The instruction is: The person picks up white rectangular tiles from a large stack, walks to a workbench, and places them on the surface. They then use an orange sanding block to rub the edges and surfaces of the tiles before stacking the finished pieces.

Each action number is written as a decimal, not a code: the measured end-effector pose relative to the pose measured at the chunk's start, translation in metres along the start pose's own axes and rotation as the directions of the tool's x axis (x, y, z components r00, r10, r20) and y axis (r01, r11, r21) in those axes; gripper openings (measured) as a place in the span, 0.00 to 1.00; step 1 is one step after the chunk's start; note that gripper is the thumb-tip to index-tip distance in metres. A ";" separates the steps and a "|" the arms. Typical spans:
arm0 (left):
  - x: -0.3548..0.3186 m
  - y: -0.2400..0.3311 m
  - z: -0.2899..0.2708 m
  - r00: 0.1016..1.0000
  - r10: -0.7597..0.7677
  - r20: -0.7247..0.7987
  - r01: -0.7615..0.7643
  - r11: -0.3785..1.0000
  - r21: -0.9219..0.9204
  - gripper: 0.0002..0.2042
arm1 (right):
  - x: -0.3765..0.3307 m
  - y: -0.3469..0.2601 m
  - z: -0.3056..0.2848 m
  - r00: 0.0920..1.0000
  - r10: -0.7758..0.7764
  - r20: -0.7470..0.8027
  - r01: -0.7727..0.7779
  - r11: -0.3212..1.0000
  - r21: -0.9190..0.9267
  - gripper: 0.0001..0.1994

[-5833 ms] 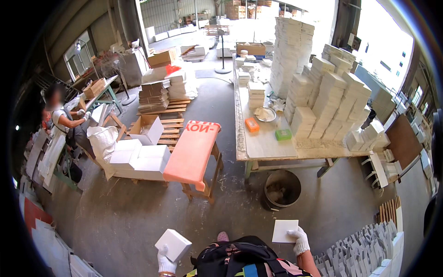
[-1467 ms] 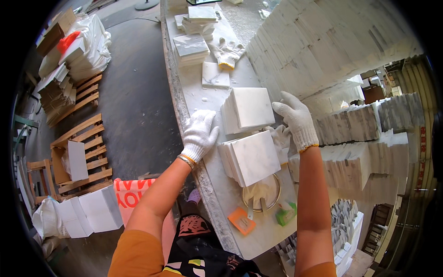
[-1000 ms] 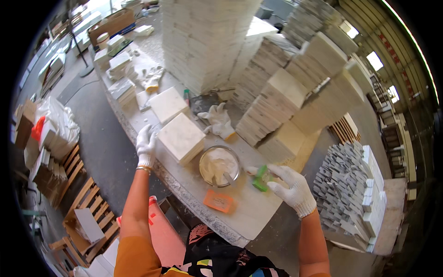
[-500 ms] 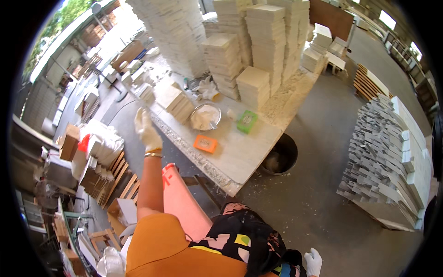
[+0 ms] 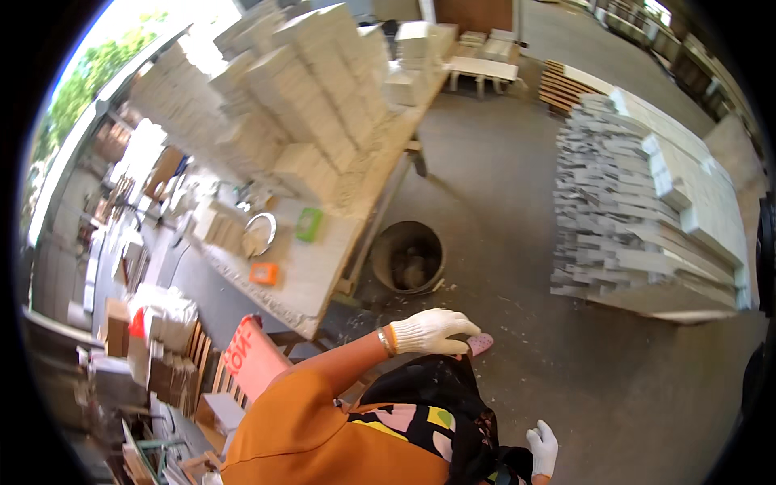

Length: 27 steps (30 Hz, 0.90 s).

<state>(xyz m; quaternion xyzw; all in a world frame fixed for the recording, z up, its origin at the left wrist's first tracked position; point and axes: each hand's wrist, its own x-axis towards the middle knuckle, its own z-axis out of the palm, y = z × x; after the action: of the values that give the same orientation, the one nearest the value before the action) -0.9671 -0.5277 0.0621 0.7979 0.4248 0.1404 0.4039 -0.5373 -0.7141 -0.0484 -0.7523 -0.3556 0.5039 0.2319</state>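
Note:
My left hand (image 5: pixel 435 330), in a white knitted glove, is in front of my body with its fingers loosely bent and apart, holding nothing. Low at the right, my right hand (image 5: pixel 542 447), gloved alike, hangs at my side with thumb and fingers parted and nothing in them. Neither hand touches the worktable (image 5: pixel 311 271). On it stand an orange block-shaped pack (image 5: pixel 263 273), a green one (image 5: pixel 308 224) and a round bowl (image 5: pixel 259 234) of pale material. Tall stacks of pale tiles (image 5: pixel 303 85) rise behind them, leaning in the tilted picture.
A dark bucket (image 5: pixel 409 257) stands on the floor beside the table. To the right is a large pile of grey stone strips (image 5: pixel 602 202) with white slabs (image 5: pixel 703 214) along it. A pink board (image 5: pixel 257 356) leans near my left arm. Cartons (image 5: pixel 118 327) crowd the left.
My left hand has swung from beyond the table's left edge to the right, in front of my body. The view has turned right, so table and bucket sit further left. My right hand stays low.

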 end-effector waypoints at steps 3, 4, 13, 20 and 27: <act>0.073 -0.011 0.018 0.998 -0.025 0.061 0.022 0.999 0.045 0.20 | 0.011 0.004 -0.040 0.994 0.083 -0.072 -0.089 0.993 -0.077 0.29; 0.106 -0.012 0.022 0.997 -0.003 0.075 -0.004 0.996 0.090 0.20 | 0.015 0.016 -0.055 0.986 0.077 -0.147 -0.095 0.989 -0.115 0.29; 0.364 0.073 0.075 0.805 0.230 0.547 -0.447 0.841 0.305 0.20 | -0.020 0.017 -0.117 0.860 0.327 -0.392 -0.302 0.945 0.127 0.29; 0.502 0.191 0.182 0.582 0.313 0.751 -0.631 0.756 0.174 0.24 | 0.029 0.170 -0.101 0.896 0.400 -0.193 -0.275 0.841 0.465 0.25; 0.570 0.243 0.232 0.572 0.129 0.810 -0.530 0.811 0.245 0.26 | 0.096 0.111 -0.332 0.778 0.362 -0.513 -0.305 0.932 0.196 0.30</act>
<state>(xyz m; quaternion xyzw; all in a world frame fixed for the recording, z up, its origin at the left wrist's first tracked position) -0.3562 -0.2741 0.0325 0.9188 0.0724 -0.2388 0.3059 -0.1741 -0.7078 -0.0562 -0.9016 -0.1103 0.3212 0.2678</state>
